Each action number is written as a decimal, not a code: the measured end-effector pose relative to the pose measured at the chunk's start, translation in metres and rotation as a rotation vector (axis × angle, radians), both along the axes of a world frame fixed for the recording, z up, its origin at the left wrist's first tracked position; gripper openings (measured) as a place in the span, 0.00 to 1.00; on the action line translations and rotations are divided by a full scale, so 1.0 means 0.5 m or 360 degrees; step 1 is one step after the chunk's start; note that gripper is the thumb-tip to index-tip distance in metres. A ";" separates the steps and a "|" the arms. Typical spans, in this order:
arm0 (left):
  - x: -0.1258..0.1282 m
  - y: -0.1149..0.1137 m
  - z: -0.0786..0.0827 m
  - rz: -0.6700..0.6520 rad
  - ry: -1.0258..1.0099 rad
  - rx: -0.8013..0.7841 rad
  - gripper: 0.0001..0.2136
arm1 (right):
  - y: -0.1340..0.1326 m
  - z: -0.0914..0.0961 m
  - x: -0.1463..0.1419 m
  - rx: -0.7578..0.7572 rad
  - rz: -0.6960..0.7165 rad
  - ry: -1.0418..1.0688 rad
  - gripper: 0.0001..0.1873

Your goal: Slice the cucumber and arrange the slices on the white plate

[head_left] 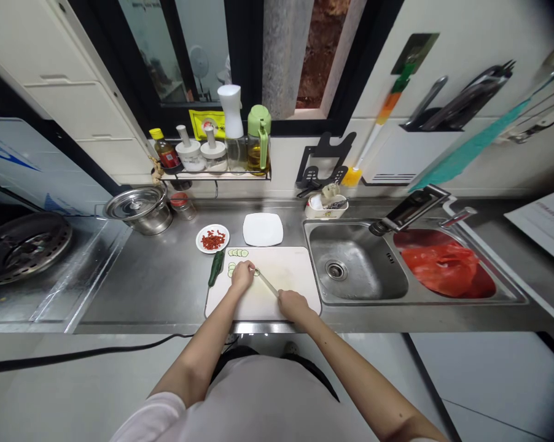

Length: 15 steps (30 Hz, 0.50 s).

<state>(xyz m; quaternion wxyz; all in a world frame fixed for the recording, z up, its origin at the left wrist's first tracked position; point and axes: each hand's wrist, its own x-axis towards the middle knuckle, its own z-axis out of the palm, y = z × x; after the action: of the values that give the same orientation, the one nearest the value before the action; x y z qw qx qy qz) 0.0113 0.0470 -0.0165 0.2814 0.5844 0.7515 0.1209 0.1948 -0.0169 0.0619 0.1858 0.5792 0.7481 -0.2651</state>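
Observation:
On the white cutting board (300,276), my right hand (296,306) is wrapped around the handle of a knife (268,285), its blade pointing up and left. My left hand (242,276) is closed, its fingertips at a small cucumber slice (257,272) by the blade's far end. Beyond that hand, a row of cucumber slices (238,252) lies along the board's upper left, with a few more partly hidden by my fingers. A dark green cucumber piece (216,268) rests at the board's left edge.
Behind the board are a white plate of red pieces (212,239) and a square white plate (263,229). A lidded steel pot (141,209) stands left. The double sink (351,264) is right, a red plastic bag (440,268) in its far basin. A bottle rack (217,176) hangs behind.

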 end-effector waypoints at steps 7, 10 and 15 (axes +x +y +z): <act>0.000 0.000 -0.002 0.0006 -0.0009 -0.0002 0.07 | -0.015 0.004 0.013 -0.0013 0.0011 -0.0007 0.18; 0.000 0.001 -0.005 0.0009 -0.0012 -0.0005 0.07 | -0.022 0.002 0.020 -0.0011 0.0010 -0.0018 0.17; -0.001 0.003 -0.010 0.0012 -0.0015 -0.0004 0.07 | -0.028 -0.003 0.028 -0.0003 0.0011 -0.0021 0.17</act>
<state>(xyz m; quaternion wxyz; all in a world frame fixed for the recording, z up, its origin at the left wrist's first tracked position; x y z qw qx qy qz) 0.0108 0.0485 -0.0216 0.2852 0.5805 0.7526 0.1236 0.2088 -0.0312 0.0602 0.1921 0.5781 0.7487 -0.2614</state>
